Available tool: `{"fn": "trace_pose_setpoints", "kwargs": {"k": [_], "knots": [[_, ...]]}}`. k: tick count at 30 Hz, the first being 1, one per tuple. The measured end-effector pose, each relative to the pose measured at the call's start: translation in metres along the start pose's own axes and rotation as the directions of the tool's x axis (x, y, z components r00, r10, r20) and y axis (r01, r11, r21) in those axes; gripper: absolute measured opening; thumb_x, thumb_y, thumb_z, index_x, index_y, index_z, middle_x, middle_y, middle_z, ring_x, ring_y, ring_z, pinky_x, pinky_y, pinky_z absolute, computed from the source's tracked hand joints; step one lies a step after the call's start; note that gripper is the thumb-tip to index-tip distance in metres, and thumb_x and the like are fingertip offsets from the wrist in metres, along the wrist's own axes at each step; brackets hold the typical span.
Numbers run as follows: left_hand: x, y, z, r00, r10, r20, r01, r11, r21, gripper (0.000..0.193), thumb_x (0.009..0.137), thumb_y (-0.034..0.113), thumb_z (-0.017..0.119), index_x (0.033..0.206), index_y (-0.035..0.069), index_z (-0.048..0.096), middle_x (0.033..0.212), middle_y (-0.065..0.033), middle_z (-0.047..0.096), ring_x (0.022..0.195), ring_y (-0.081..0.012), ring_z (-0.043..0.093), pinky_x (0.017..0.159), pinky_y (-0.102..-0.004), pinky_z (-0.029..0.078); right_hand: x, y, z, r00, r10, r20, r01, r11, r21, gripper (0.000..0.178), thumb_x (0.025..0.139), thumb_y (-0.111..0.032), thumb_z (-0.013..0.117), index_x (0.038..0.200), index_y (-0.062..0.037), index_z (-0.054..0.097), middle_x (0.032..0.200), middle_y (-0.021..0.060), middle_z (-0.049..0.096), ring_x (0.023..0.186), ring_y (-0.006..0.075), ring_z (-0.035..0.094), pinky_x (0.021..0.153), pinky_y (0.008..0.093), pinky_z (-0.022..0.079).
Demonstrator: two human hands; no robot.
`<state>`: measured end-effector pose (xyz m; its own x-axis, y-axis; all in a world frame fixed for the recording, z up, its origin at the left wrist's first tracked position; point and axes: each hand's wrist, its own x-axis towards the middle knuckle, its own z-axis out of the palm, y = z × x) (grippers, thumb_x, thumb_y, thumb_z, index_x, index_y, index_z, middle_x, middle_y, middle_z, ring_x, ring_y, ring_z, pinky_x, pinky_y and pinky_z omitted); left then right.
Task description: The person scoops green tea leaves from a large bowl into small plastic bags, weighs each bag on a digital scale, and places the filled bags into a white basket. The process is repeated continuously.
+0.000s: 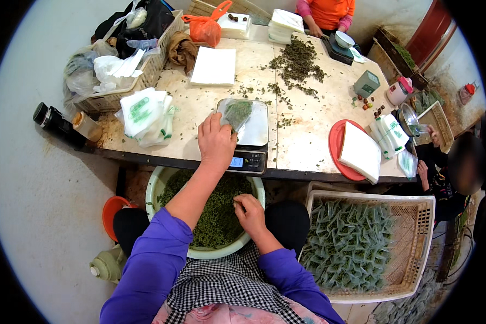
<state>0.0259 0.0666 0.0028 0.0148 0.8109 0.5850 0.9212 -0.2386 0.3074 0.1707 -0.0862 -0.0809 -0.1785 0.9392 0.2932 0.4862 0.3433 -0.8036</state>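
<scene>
A small clear plastic bag of green leaves [238, 113] rests on the pan of a digital scale [258, 125] at the table's front edge. My left hand [216, 141] reaches over the scale's left side, its fingers closed at the near left edge of that bag. Below, between my knees, a pale round basin [152, 186] holds a heap of small green leaves [218, 218]. Over the right part of this heap is my right hand [250, 216], thumb and fingers curled together; whatever they pinch is too small to make out.
A crate [427, 216] of filled bags stands at my right. Bag stacks [146, 116], white sheets [213, 66], a red plate [337, 141] and dark leaves [299, 59] lie on the table. A black bottle [56, 124] stands left. Two people sit far and right.
</scene>
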Motion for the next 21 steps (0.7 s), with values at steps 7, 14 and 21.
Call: {"fn": "trace_pose_setpoints", "kwargs": {"k": [7, 14, 21], "knots": [[-0.025, -0.005, -0.01, 0.978, -0.203, 0.038, 0.205, 0.932, -0.298, 0.015, 0.079, 0.01, 0.077, 0.088, 0.003, 0.068, 0.119, -0.0114, 0.058, 0.112, -0.0309, 0.054, 0.092, -0.0428, 0.046, -0.001, 0.0, -0.003, 0.998, 0.058, -0.014, -0.057, 0.995, 0.083, 0.016, 0.084, -0.004, 0.068, 0.1, -0.0026, 0.066, 0.097, 0.0144, 0.067, 0.09, 0.0348, 0.064, 0.08, 0.0441, 0.052], [-0.054, -0.009, -0.03, 0.959, -0.252, 0.126, 0.275, 0.737, -0.618, 0.01, 0.084, 0.004, 0.072, 0.089, 0.001, 0.064, 0.109, -0.0094, 0.058, 0.089, -0.0226, 0.06, 0.075, -0.0353, 0.05, 0.006, -0.007, -0.001, 0.972, 0.223, -0.079, -0.185, 0.925, 0.333, 0.018, 0.092, -0.005, 0.065, 0.109, -0.0001, 0.065, 0.103, 0.011, 0.065, 0.086, 0.0179, 0.065, 0.076, 0.0291, 0.052], [-0.109, -0.003, -0.069, 0.936, 0.006, 0.353, 0.267, 0.642, -0.719, 0.009, 0.086, 0.002, 0.069, 0.087, 0.001, 0.061, 0.101, -0.0084, 0.06, 0.093, -0.0206, 0.06, 0.083, -0.0313, 0.048, 0.039, -0.032, -0.011, 0.961, 0.276, 0.025, -0.204, 0.643, 0.738, 0.04, 0.09, -0.001, 0.065, 0.128, -0.0019, 0.057, 0.114, 0.0064, 0.064, 0.095, 0.0116, 0.062, 0.086, 0.0277, 0.051]]}}
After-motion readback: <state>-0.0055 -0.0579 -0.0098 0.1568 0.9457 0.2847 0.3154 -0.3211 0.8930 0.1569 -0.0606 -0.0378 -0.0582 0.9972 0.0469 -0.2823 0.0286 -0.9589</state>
